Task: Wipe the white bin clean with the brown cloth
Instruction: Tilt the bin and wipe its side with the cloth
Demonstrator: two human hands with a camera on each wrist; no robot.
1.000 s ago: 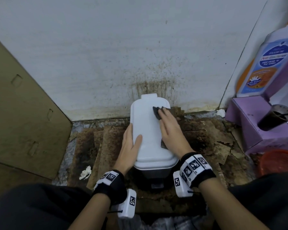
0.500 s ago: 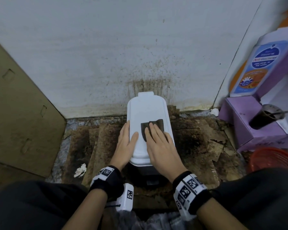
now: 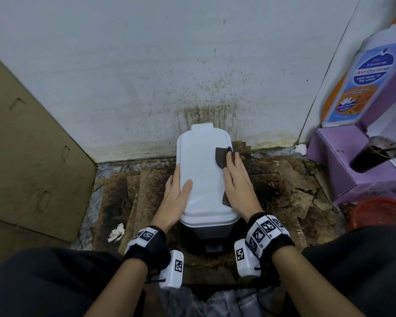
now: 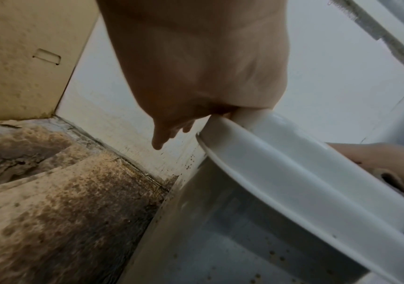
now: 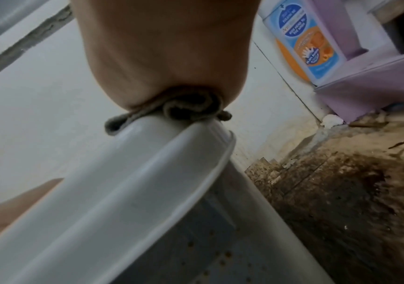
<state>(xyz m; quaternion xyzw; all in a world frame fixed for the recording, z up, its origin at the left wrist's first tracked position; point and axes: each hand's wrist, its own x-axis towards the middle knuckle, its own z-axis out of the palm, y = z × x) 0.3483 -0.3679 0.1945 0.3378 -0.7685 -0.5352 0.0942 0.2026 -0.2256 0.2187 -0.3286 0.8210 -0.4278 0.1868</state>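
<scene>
My right hand (image 3: pixel 237 185) flat, fingers straight, pressing the brown cloth (image 3: pixel 222 157) onto the white bin (image 3: pixel 204 175) lid's right edge, my left hand (image 3: pixel 174 197) relaxed, steadying its left side, thumb on top

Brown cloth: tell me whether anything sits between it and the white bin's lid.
Nothing visible does. The right hand presses the brown cloth straight onto the right edge of the white bin lid; the left hand braces the opposite side.

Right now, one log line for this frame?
step: wiping lid, right edge | right hand: presses cloth flat | left hand: steadies bin | floor: stained
</scene>
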